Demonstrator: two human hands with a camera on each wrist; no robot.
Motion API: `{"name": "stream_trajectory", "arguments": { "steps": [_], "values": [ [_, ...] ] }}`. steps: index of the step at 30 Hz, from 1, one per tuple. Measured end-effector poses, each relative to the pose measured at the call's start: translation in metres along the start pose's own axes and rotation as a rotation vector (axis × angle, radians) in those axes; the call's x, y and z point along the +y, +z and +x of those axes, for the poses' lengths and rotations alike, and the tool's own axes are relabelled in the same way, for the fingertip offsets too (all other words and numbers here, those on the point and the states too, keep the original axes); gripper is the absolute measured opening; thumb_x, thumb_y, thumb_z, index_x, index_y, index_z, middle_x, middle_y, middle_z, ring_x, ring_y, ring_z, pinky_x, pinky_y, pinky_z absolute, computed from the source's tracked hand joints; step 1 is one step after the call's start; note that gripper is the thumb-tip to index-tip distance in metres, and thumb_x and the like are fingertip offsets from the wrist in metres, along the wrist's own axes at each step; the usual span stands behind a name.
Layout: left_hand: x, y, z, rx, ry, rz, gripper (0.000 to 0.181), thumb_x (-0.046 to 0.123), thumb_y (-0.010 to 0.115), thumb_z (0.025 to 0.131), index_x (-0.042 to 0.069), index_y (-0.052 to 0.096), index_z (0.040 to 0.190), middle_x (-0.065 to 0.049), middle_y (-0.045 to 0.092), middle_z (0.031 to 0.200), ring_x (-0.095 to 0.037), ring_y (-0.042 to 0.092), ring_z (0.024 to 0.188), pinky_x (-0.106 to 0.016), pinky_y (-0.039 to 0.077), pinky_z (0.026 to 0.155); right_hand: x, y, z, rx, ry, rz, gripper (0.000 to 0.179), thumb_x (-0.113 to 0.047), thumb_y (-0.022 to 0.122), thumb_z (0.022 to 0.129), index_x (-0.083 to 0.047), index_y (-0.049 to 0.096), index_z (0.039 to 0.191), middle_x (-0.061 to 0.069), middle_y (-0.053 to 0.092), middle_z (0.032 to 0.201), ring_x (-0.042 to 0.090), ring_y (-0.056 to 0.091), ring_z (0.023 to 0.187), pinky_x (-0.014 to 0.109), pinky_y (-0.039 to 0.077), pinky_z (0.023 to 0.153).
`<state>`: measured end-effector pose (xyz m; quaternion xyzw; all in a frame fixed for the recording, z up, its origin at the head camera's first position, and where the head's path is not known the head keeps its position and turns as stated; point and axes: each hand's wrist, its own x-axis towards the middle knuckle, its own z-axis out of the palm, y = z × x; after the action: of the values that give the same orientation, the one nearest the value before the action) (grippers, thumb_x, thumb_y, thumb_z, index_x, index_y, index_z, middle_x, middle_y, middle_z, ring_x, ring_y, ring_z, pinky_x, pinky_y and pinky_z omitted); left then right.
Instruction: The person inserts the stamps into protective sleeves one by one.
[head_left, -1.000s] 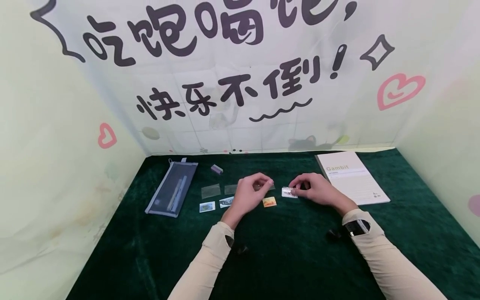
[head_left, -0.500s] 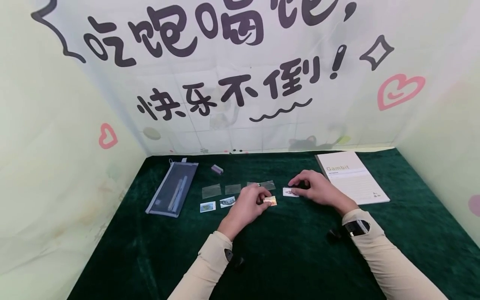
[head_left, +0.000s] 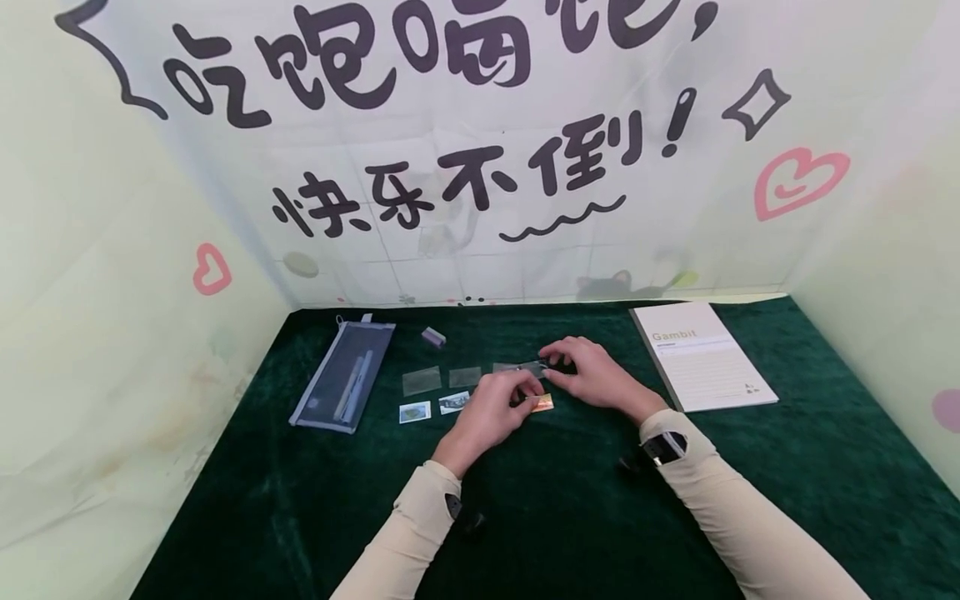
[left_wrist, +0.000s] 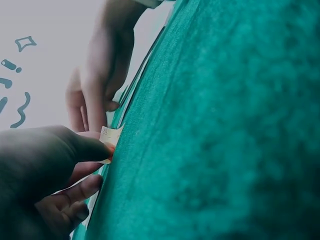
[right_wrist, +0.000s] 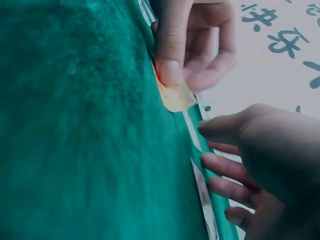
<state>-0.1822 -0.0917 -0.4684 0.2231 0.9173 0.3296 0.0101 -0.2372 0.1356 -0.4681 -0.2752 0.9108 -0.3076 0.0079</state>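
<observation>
Far left on the desk [head_left: 285,508]: translucent pouch [head_left: 330,383] lying flat, thin pens [head_left: 355,387] inside. Then purple block [head_left: 433,337] near the rear edge. In front of it, row of small clear sleeves [head_left: 422,382], flat, right end partly hidden by the hands. Nearer row: blue stamp [head_left: 415,412], then grey stamp [head_left: 454,402], both flat, grey one just beside the left hand. Left hand [head_left: 491,410]: narrow, thumb and finger pinching orange stamp [head_left: 543,403] at the desk, in front of the sleeves' right end. Right hand [head_left: 592,372]: thumb and fingers apart, nothing seen in grip; tips at the rightmost sleeve, can't tell if touching. Far right: notepad [head_left: 705,357] flat, reads "Gambit".
</observation>
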Motion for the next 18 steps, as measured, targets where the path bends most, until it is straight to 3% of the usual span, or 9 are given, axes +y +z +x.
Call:
{"name": "stream_trajectory", "arguments": {
  "steps": [4, 7, 12, 18],
  "values": [
    [-0.001, 0.0, 0.0, 0.006, 0.019, -0.003, 0.015, 0.021, 0.075, 0.104, 0.025, 0.077, 0.118, 0.008, 0.076, 0.114, -0.009, 0.064, 0.096, -0.026, 0.056, 0.089, -0.004, 0.007, 0.012, 0.017, 0.032, -0.06, 0.035, -0.027, 0.079, 0.1, -0.011, 0.075, 0.131, 0.005, 0.069, 0.104, 0.025, 0.059, 0.1, 0.048, 0.044, 0.09],
    [-0.001, -0.001, 0.0, 0.013, 0.026, -0.025, 0.016, 0.022, 0.074, 0.105, 0.025, 0.076, 0.12, 0.009, 0.076, 0.114, -0.009, 0.063, 0.097, -0.025, 0.056, 0.089, -0.005, 0.009, 0.014, 0.032, 0.063, -0.048, 0.026, -0.025, 0.082, 0.097, -0.013, 0.078, 0.12, 0.005, 0.068, 0.103, 0.025, 0.059, 0.101, 0.048, 0.044, 0.09],
    [-0.001, -0.002, 0.001, 0.014, -0.001, -0.094, 0.015, 0.025, 0.07, 0.108, 0.027, 0.075, 0.122, 0.008, 0.074, 0.109, -0.009, 0.061, 0.092, -0.026, 0.053, 0.083, -0.003, 0.004, 0.009, 0.046, 0.066, 0.047, 0.011, -0.022, 0.081, 0.099, -0.015, 0.077, 0.106, 0.005, 0.072, 0.106, 0.023, 0.062, 0.098, 0.045, 0.051, 0.089],
    [-0.003, -0.004, 0.0, 0.056, -0.047, -0.169, 0.018, 0.024, 0.068, 0.109, 0.026, 0.072, 0.126, 0.005, 0.068, 0.098, -0.013, 0.06, 0.085, -0.028, 0.052, 0.077, -0.002, -0.003, -0.004, 0.058, 0.089, 0.179, 0.008, -0.026, 0.076, 0.104, -0.018, 0.076, 0.105, 0.0, 0.074, 0.098, 0.018, 0.062, 0.086, 0.034, 0.051, 0.077]
  ]
}}
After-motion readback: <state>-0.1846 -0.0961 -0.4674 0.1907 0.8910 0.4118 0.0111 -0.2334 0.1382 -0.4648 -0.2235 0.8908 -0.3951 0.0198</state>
